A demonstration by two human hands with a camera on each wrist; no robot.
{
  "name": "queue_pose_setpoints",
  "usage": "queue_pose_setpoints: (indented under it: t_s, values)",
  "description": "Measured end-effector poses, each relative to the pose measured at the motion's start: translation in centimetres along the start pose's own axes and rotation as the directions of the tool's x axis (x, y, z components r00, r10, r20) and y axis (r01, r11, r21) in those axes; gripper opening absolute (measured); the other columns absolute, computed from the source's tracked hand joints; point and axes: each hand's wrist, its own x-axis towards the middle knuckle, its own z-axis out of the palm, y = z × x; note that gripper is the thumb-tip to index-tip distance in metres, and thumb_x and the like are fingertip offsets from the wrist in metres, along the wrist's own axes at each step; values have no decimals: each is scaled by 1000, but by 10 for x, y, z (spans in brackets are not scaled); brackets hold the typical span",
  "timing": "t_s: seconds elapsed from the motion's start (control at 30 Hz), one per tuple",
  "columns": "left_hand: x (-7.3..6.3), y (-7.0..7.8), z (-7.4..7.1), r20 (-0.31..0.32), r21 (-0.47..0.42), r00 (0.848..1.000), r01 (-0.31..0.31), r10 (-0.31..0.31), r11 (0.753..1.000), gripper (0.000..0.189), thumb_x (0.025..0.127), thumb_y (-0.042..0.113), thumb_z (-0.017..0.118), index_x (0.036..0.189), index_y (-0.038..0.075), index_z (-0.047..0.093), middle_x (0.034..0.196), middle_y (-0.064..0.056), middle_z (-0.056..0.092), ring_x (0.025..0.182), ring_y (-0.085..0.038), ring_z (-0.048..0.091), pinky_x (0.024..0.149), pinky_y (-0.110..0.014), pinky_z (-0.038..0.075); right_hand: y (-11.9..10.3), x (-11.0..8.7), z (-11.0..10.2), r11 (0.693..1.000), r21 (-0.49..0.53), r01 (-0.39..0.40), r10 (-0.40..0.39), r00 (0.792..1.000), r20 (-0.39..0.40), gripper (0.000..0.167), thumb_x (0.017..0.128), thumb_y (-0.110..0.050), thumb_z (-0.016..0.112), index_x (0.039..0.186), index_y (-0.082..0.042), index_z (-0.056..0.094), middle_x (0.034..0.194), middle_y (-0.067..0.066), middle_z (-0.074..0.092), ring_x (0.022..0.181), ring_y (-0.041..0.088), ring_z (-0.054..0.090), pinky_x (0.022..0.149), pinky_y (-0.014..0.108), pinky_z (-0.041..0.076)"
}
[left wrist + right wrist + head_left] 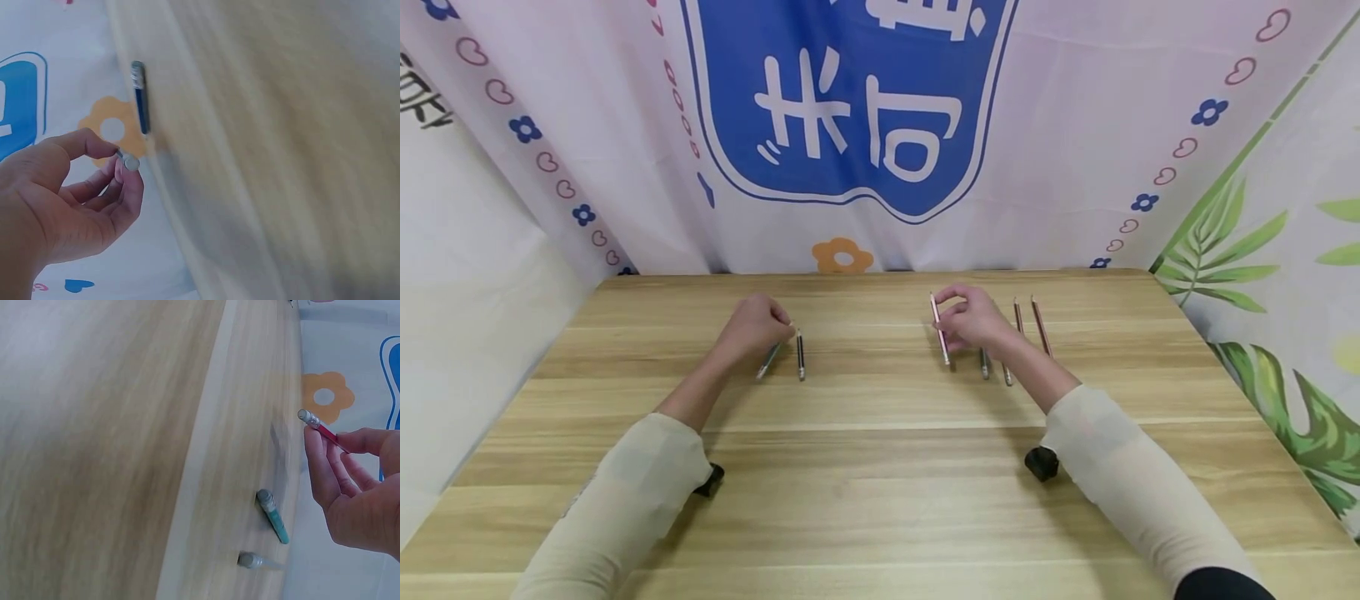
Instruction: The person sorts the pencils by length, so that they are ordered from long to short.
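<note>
My left hand (pixel 758 323) pinches a greenish pencil (pixel 768 362) between thumb and fingers; its eraser end (pixel 130 162) faces the camera in the left wrist view. Just right of it, a dark pencil (pixel 801 355) with a metal-banded eraser lies on the wooden table. My right hand (pixel 972 320) holds a pinkish-red pencil (pixel 939 332), gripped between thumb and fingers, eraser end toward me. Below that hand lie a green pencil (pixel 274 517) and a pale pencil (pixel 252 560). Two reddish pencils (pixel 1040 323) lie farther right, partly hidden by the forearm.
The wooden table (pixel 850 483) runs back to a hanging cloth (pixel 1060 167) with a blue emblem and an orange flower. More cloth with green leaves hangs at the right, and a white sheet (pixel 467 275) at the left. Black wrist devices (pixel 1041 463) sit at both sleeves.
</note>
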Motion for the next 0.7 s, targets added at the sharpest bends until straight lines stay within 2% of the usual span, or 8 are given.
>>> queue_pose_setpoints:
  t_s: [0.13,0.23,0.4,0.5,0.7]
  values:
    - [2,9,0,32,-77,999,12,-9,997,15,90,5,67,99,-5,72,87,-10,68,69,-13,58,62,-22,51,2,0,-4,1000,5,-10,10,1000,2,43,97,7,61,139,3,51,109,20,64,78,19,62,71,36,67]
    - [3,16,2,63,-148,998,41,-32,988,15,91,5,66,100,-7,71,85,-9,66,67,-12,59,61,-23,56,4,0,-7,1000,10,-20,20,1000,0,44,97,8,61,139,3,51,110,20,63,78,20,63,68,33,67]
    - [4,25,7,102,-249,992,99,-75,964,18,94,5,64,106,-8,68,91,-10,65,72,-13,60,68,-29,61,6,0,-12,999,-21,-30,29,999,-15,44,97,7,62,139,3,51,110,20,64,77,19,63,71,36,67]
    - [7,29,10,119,-295,989,117,-85,948,19,95,5,63,108,-8,67,92,-11,64,74,-14,60,70,-30,61,7,0,-15,998,-44,-38,36,999,-27,43,97,7,61,138,2,52,113,22,64,78,20,64,73,38,67]
    - [11,37,18,156,-366,984,136,-83,921,16,93,4,65,106,-7,66,91,-10,64,74,-15,61,71,-30,62,9,-3,-20,994,-93,-63,61,998,-27,43,97,6,61,138,3,51,121,27,63,79,20,64,73,35,67]
